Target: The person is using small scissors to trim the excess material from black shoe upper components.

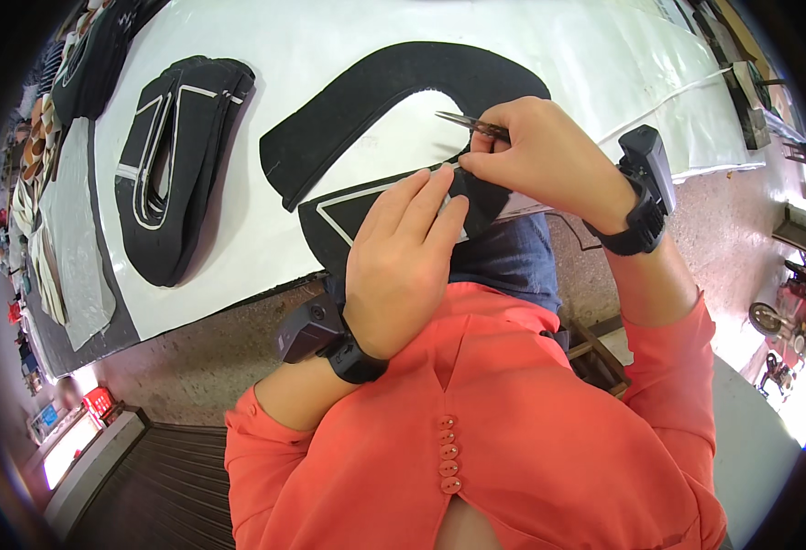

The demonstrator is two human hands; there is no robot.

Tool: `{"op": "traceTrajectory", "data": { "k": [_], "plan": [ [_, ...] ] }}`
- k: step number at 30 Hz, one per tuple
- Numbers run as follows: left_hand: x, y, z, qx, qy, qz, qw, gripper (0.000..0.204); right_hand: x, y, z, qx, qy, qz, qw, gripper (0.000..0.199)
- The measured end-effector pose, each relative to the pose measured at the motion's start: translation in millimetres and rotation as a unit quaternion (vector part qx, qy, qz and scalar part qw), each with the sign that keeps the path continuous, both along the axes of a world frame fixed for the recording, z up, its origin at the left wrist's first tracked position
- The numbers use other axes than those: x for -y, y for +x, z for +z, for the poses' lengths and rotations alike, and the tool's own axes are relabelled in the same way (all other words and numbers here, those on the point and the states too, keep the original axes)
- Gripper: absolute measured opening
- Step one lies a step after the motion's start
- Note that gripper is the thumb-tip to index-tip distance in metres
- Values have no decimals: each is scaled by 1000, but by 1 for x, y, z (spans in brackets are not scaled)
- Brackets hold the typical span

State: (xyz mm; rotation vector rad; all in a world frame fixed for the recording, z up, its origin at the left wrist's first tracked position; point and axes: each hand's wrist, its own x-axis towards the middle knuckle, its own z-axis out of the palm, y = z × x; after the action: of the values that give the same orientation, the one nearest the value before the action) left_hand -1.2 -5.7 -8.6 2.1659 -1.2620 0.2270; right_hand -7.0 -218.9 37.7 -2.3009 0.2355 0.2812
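Note:
A black, U-shaped piece of thick material (pixel 375 87) lies curved on the white table, its open end toward the left. Along its near leg runs a thin white strip (pixel 331 218), partly covered by my hand. My left hand (pixel 403 252) rests flat on that leg with its fingers stretched out. At the right bend, my right hand (pixel 549 151) is closed around a slim, pointed metal tool (pixel 465 122), whose tip points left over the gap in the U. Its thumb and fingertips are close to the piece's inner edge; whether they also pinch it is hidden.
A stack of similar black pieces with white strips (pixel 183 165) sits on the left of the white-covered table (pixel 265 37). Further left are a clear plastic sheet (pixel 77 238) and more black material (pixel 100 64). A cord (pixel 687 87) crosses the table's right side.

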Motion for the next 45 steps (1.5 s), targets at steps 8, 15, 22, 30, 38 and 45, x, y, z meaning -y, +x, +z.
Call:
{"op": "traceTrajectory", "data": {
  "k": [8, 15, 22, 30, 38, 45],
  "plan": [
    [3, 9, 14, 12, 56, -25, 998, 30, 15, 0, 2, -32, 60, 36, 997, 26],
    [9, 15, 16, 37, 74, -49, 995, 30, 20, 3, -6, 16, 3, 47, 999, 21],
    [18, 17, 13, 37, 72, -49, 996, 35, 31, 14, -9, 36, -10, 119, 992, 21],
    [27, 17, 10, 53, 57, -41, 996, 31, 41, 30, -4, 30, -8, 161, 987, 21],
    [30, 12, 10, 57, 59, -15, 997, 32, 45, 41, -3, 48, -16, 207, 977, 22],
    [12, 18, 17, 46, 74, -55, 995, 31, 28, 22, -2, 24, -22, 175, 984, 22]
  ]
}}
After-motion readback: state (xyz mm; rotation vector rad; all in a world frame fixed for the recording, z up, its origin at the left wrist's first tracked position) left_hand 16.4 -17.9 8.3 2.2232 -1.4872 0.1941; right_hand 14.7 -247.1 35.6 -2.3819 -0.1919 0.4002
